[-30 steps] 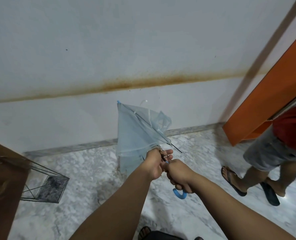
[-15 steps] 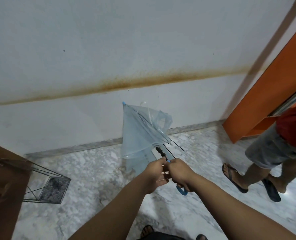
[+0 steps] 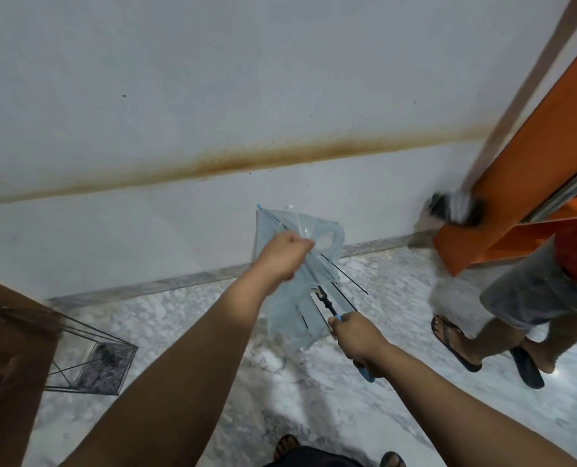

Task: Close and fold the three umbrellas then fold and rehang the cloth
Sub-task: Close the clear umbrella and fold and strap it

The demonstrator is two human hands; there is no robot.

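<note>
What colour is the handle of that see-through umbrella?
Blue. The curved handle pokes out below the right hand in the head view; the canopy tip matches.

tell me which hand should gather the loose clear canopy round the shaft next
Left, I'd say. The left hand already grips the umbrella up at its clear canopy, while the right hand is curled round the blue handle, steadying it.

No readable text, labels, brands or numbers are showing anywhere around the hands; nothing legible on any surface.
</note>
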